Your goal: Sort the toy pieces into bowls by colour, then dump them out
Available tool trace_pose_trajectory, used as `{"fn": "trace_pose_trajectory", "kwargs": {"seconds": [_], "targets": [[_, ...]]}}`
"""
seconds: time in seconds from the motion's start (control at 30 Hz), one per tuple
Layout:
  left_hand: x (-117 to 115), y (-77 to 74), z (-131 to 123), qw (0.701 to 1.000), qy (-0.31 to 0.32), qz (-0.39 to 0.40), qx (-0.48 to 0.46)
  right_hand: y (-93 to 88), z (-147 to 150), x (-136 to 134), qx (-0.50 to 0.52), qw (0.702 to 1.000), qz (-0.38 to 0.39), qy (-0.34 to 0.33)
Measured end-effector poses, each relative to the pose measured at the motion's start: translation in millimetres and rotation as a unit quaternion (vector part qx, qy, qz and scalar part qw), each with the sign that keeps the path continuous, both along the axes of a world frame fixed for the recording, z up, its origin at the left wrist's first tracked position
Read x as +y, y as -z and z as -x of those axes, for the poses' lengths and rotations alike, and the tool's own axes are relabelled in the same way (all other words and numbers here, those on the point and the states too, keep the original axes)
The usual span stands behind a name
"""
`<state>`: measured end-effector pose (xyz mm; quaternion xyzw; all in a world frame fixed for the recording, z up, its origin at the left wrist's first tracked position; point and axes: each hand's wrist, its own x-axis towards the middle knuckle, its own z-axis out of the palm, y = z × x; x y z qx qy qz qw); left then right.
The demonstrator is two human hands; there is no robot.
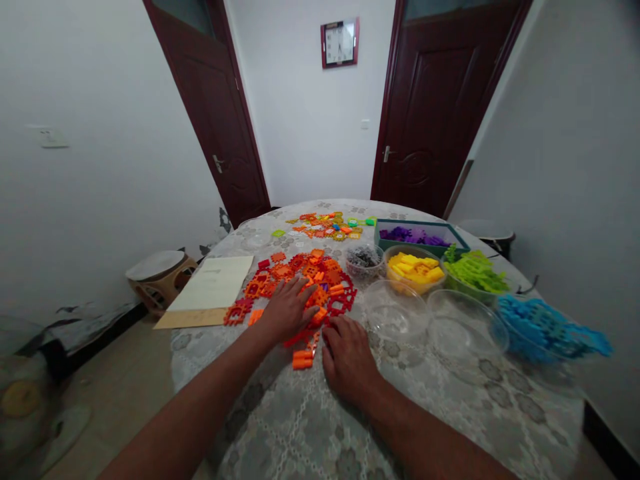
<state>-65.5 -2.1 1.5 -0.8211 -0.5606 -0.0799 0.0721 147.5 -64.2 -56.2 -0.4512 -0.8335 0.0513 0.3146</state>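
A heap of orange and red plastic building pieces (283, 272) lies in the middle of the table. My left hand (290, 310) rests flat on the heap, its fingers spread over the orange pieces. At the heap's near right edge, my right hand (350, 353) lies on the tablecloth with its fingers curled a little and fingertips by the red pieces. Whether anything is under those fingertips is hidden. A few orange pieces (302, 360) sit between the two hands, closer to me. A small purple piece (325, 287) shows among the orange ones.
Right of the heap stand bowls of grey pieces (364, 257), yellow pieces (415, 268), green pieces (475, 270) and blue pieces (545, 327). Two clear bowls (397, 310) are nearer. Behind are a box of purple pieces (415, 235) and a mixed pile (330, 227). Paper (213, 283) lies left.
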Motion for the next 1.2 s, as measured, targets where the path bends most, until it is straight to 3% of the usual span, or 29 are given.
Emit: {"fn": "trace_pose_trajectory", "kwargs": {"seconds": [0.17, 0.3, 0.47, 0.67, 0.83, 1.0, 1.1, 1.2], "targets": [[65.9, 6.3, -30.2, 0.997, 0.008, 0.069, 0.02, -0.2, 0.7, 0.3, 0.005, 1.0, 0.015, 0.001], [97.6, 19.2, -35.4, 0.997, -0.009, 0.075, 0.005, 0.4, 1.1, 0.0, 0.011, 1.0, 0.025, 0.003], [112.7, 26.6, -32.1, 0.997, -0.016, 0.077, 0.002, -3.3, 1.1, -0.5, -0.003, 0.999, 0.036, 0.004], [112.7, 20.5, -44.4, 0.997, -0.007, 0.073, 0.004, -5.0, 0.9, -0.9, -0.004, 0.999, 0.035, 0.003], [84.5, 3.9, -34.4, 0.997, 0.05, 0.053, -0.009, -1.0, 0.4, -0.6, -0.001, 1.0, 0.013, 0.004], [7.8, -10.2, 10.2, 0.996, 0.069, 0.057, -0.007, 4.0, -0.3, 0.8, -0.001, 1.0, -0.009, -0.002], [-38.0, 0.2, 30.7, 0.994, 0.081, 0.07, 0.003, 0.8, -1.8, 0.5, -0.008, 1.0, -0.003, 0.002], [-59.1, 24.4, 43.8, 0.996, 0.081, 0.041, -0.005, -7.4, -3.5, -0.6, -0.024, 1.0, 0.012, 0.0]]}}
